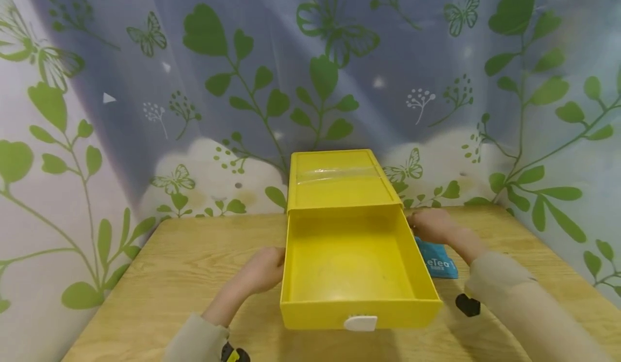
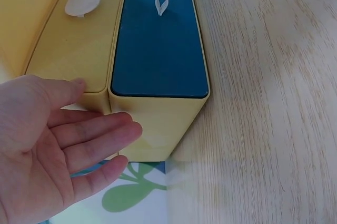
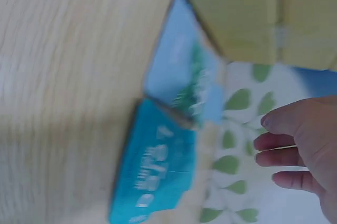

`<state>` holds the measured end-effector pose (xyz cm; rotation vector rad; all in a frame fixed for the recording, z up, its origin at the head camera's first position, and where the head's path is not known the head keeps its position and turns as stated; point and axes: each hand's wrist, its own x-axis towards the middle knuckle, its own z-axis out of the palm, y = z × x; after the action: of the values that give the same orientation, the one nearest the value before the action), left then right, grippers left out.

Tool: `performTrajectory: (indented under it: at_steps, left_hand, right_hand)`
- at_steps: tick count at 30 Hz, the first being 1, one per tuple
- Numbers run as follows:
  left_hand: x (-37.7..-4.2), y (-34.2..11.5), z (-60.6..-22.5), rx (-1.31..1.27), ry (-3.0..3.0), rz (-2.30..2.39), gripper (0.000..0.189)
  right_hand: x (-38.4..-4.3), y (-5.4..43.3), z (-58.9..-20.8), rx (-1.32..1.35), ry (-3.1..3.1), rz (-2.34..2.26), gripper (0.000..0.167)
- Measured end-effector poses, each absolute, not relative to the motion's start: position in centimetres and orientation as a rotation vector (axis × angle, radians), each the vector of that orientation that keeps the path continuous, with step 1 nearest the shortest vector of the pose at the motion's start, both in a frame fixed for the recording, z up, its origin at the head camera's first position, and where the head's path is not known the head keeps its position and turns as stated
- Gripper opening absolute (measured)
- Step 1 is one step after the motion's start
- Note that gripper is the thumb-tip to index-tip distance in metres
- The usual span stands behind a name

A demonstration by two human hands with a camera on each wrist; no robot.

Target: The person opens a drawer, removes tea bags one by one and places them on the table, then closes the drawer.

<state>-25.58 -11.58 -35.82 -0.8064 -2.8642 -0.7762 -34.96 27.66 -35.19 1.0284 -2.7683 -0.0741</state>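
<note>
A yellow drawer cabinet (image 1: 344, 181) stands against the patterned curtain, its top drawer (image 1: 361, 316) pulled far out toward me. The drawer's bare interior shows, and a white tab (image 1: 360, 323) is on its front. In the left wrist view, a closed yellow drawer (image 2: 71, 39) and a closed blue drawer (image 2: 160, 39) show on the cabinet's face. My left hand (image 1: 264, 269) is at the cabinet's left side, fingers loosely extended and thumb near the yellow drawer's edge; contact is unclear. Beyond the right side, my right hand (image 3: 310, 150) has loosely bent fingers with nothing in them.
A teal packet (image 1: 439, 259) with white lettering lies on the wooden table (image 1: 208, 243), right of the cabinet. Beside it is a light blue packet (image 3: 181, 66) with a green picture. The curtain (image 1: 233, 184), printed with leaves and butterflies, borders the table's back and sides.
</note>
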Motion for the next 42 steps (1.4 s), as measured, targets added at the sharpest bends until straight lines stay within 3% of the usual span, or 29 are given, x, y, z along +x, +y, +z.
performTrajectory:
  at_steps: [4, 9, 18, 24, 30, 34, 37, 42]
  left_hand:
    - [-25.9, -11.4, -35.9, -0.821, -2.858, -0.757, 0.014]
    - [-25.8, -11.2, -36.1, -0.834, -2.876, -0.761, 0.012]
    - [-25.5, -11.4, -36.2, -0.800, -2.902, -0.815, 0.012]
    - [-25.4, -11.4, -36.2, -0.817, -2.891, -0.816, 0.014]
    - [-25.4, -11.5, -35.8, -0.823, -2.881, -0.833, 0.015]
    - [-25.5, -11.6, -35.8, -0.830, -2.877, -0.822, 0.014]
    - [-25.5, -11.7, -35.8, -0.836, -2.873, -0.820, 0.014]
    - [-25.6, -11.6, -35.9, -0.837, -2.865, -0.806, 0.014]
  right_hand:
    - [-33.0, 28.0, -32.7, 1.021, -2.707, 0.053, 0.019]
    - [-30.3, 28.1, -29.8, 0.997, -2.743, 0.180, 0.009]
    - [-25.6, 26.6, -25.8, 1.092, -2.807, 0.389, 0.007]
    - [-22.6, 25.4, -24.6, 1.143, -2.667, 0.381, 0.010]
    - [-19.9, 24.5, -23.8, 1.227, -2.437, 0.466, 0.026]
    - [-18.4, 23.2, -23.8, 1.387, -2.192, 0.522, 0.004]
    - [-17.2, 21.6, -24.0, 1.471, -1.976, 0.528, 0.022]
    - [-14.6, 19.4, -24.2, 1.553, -1.877, 0.553, 0.018]
